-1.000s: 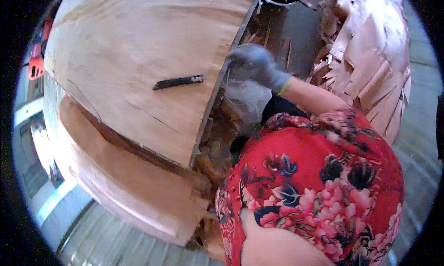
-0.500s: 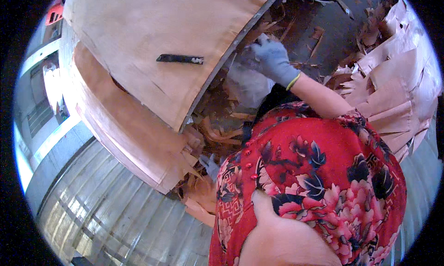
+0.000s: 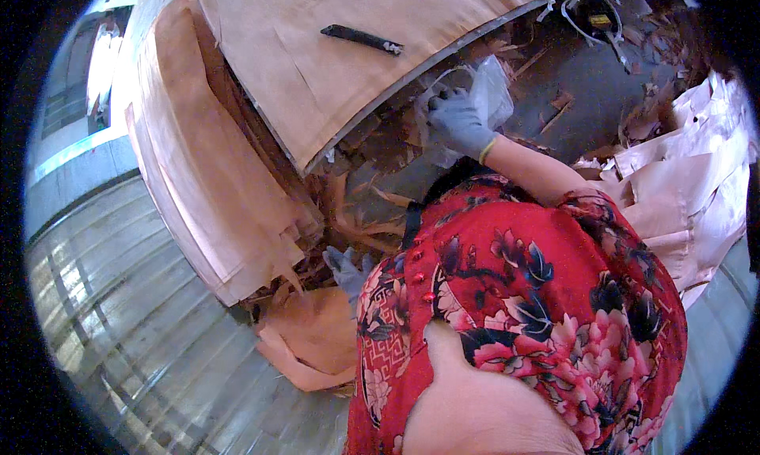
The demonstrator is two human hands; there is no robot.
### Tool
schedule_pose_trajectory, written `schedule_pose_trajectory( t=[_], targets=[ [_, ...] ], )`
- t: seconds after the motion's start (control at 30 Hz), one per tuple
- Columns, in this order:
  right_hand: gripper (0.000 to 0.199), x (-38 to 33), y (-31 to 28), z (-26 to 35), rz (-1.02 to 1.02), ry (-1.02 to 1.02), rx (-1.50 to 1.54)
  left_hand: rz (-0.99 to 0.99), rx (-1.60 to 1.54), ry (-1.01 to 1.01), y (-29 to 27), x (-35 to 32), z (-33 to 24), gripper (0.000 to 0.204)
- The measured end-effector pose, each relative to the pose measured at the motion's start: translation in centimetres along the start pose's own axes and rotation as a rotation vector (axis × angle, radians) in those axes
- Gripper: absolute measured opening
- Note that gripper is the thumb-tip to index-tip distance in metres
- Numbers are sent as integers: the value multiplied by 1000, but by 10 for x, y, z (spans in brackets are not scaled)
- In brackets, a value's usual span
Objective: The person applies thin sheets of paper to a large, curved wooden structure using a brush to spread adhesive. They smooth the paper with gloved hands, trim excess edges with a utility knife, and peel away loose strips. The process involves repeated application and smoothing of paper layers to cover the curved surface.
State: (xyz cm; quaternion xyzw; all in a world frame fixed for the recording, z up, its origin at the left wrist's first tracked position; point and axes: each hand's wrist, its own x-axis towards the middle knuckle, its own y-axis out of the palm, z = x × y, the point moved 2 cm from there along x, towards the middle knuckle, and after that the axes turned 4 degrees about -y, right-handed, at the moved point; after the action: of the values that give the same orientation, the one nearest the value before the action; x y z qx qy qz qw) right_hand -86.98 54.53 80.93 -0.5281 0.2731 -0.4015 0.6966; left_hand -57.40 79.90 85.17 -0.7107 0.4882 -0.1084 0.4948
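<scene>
My right hand [image 3: 461,124], in a grey knitted glove, reaches below the edge of a large table-like panel. Its fingers curl over a crumpled clear plastic bag [image 3: 492,91]. At the lower left my left hand [image 3: 346,270], gloved the same, has its fingers apart and nothing visible in them. It is partly hidden by my red flowered clothing, and beside it lie torn thin brown sheets [image 3: 313,332]. A slim black tool [image 3: 362,39], perhaps a cutter handle, rests on the panel's brown top sheet [image 3: 277,51].
A thick stack of brown sheets [image 3: 198,162] stands at the left, beyond my left hand. More torn, layered sheets [image 3: 673,178] pile up at the right. Scraps [image 3: 558,107] and white straps [image 3: 582,28] litter the dark floor. Ribbed metal flooring [image 3: 142,297] spreads at lower left.
The view has shifted, so the panel and black tool appear higher and further right. My right hand has drawn the clear plastic up into plainer view. More of my left hand shows, its fingers spread.
</scene>
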Motion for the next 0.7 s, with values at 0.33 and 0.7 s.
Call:
schedule_pose_trajectory(
  t=[0.33, 0.7],
  targets=[
    [21, -23, -156, 49, -221, 23, 1390, 569, -586, 847, 12, 87, -209, 69],
    [24, -121, -245, -140, -1210, 368, 994, 1183, -579, 472, 93, 75, -277, 25]
  ],
)
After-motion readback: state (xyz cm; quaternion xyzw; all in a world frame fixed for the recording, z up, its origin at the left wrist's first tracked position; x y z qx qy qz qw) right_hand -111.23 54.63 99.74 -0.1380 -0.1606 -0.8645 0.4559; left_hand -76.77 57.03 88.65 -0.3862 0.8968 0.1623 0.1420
